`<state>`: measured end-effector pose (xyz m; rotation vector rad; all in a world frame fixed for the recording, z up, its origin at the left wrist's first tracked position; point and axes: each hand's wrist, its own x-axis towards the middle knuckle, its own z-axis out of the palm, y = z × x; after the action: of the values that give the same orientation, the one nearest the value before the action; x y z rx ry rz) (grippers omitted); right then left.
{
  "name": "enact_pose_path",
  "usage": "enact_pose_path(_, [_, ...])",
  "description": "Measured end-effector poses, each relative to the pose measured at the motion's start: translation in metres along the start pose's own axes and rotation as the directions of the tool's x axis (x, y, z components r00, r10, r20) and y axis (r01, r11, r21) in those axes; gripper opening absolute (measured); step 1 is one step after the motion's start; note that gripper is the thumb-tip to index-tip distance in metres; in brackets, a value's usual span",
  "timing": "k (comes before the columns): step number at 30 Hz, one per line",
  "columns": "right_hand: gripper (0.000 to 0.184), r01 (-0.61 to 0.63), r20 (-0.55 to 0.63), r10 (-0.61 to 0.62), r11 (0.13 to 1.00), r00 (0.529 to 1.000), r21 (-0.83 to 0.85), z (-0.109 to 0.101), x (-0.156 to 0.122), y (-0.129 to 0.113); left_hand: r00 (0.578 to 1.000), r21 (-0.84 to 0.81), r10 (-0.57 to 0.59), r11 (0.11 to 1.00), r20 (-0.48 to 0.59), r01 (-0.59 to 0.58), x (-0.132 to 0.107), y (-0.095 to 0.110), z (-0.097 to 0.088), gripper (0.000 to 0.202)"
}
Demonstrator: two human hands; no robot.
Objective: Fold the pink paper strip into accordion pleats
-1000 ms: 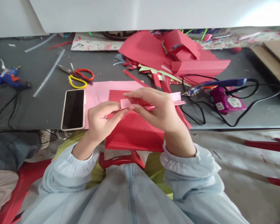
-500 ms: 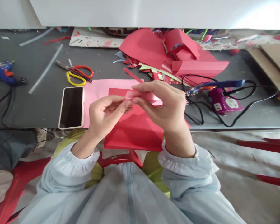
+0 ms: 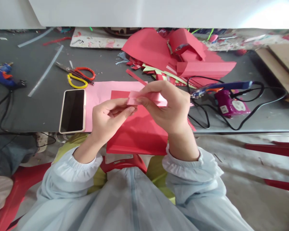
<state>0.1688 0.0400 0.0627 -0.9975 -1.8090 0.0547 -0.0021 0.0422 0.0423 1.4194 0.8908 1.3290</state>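
Note:
A small folded piece of pink paper [image 3: 133,95] is held up above the table's front part. My right hand [image 3: 172,104] pinches it between thumb and bent index finger, and part of the paper shows through the gap in that hand. My left hand [image 3: 109,118] is closed at the paper's left end, its index finger against the edge and the thumb just below. The other left fingers are curled and partly hidden. Beneath both hands lies a red paper sheet [image 3: 137,138], overhanging the table edge, on top of a larger light pink sheet [image 3: 98,89].
A phone [image 3: 72,111] lies left of the sheets, with scissors [image 3: 78,77] behind it. Red paper scraps [image 3: 149,48] are heaped at the back. Glue guns [image 3: 4,77] [image 3: 228,86] lie at both sides; a purple power block [image 3: 231,103] with black cables is at right.
The left thumb has slid down off the paper's left end, so more of its pink face shows. The right hand keeps its pinch. The whole view has shifted slightly.

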Motion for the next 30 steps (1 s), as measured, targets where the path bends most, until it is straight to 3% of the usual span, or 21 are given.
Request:
enact_pose_path(5, [0.010,0.026,0.052,-0.029,0.998,0.998,0.056,-0.001,0.001,0.002,0.999,-0.041,-0.010,0.999,-0.039,0.008,0.000,0.000,0.001,0.017])
enact_pose_path(10, [0.013,-0.031,0.109,0.021,0.995,0.994,0.092,-0.003,0.001,0.002,0.997,-0.029,-0.039,0.999,-0.065,0.037,0.001,-0.001,0.001,0.022])
enact_pose_path(15, [0.016,-0.046,0.167,0.029,0.994,0.986,0.101,-0.005,0.002,0.005,0.997,-0.096,-0.079,0.992,-0.026,0.076,0.004,-0.004,0.000,0.022])
enact_pose_path(25, [0.014,-0.002,0.227,0.023,0.996,0.974,-0.091,-0.012,0.003,0.011,0.993,-0.055,-0.105,0.993,-0.049,0.102,0.010,-0.013,-0.002,0.032])
enact_pose_path(30, [0.012,-0.021,0.280,0.039,0.998,0.959,-0.066,-0.012,0.001,0.018,0.993,-0.010,-0.080,0.997,-0.085,0.080,0.013,-0.012,-0.004,0.032])
